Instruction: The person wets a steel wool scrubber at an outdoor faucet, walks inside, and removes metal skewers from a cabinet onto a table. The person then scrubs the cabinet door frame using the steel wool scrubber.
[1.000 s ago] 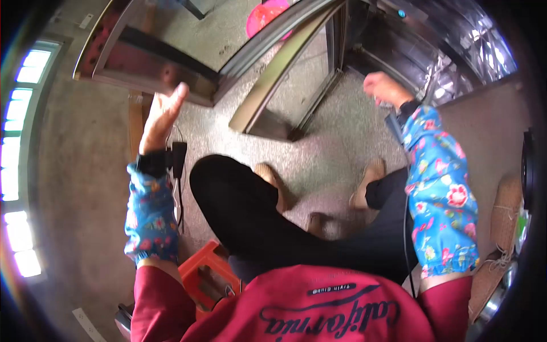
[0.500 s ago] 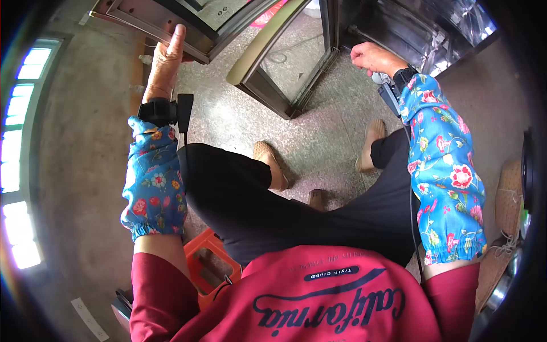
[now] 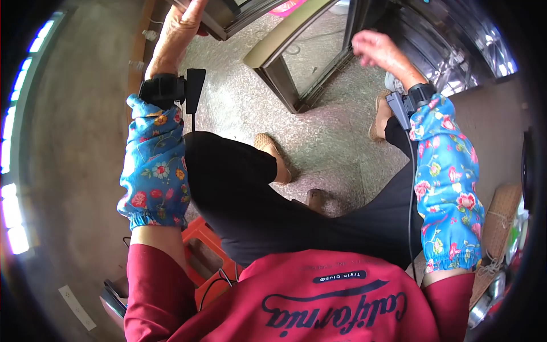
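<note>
My left hand (image 3: pixel 177 31) is closed on the edge of a framed glass door (image 3: pixel 223 21), its thumb lying along the frame. Much of that door is cut off by the top of the view. A second framed glass panel (image 3: pixel 268 67) with a pale gold edge stands between my hands. My right hand (image 3: pixel 379 52) is in the air beside this panel's far side, before a shiny metal-lined cabinet interior (image 3: pixel 450 48). Its fingers are loosely bent and a little apart, slightly blurred, with nothing visible in them.
Speckled floor (image 3: pixel 228 108) lies around my feet. An orange plastic stool (image 3: pixel 208 245) is by my left hip. Woven and metal items (image 3: pixel 496 233) stand at the right. A pink object (image 3: pixel 288 7) shows beyond the doors. Cables run from both wrist devices.
My right hand has come away from the cabinet's lower edge, and its fingers have loosened. The left hand and its door sit higher in view. The camera view has shifted slightly.
</note>
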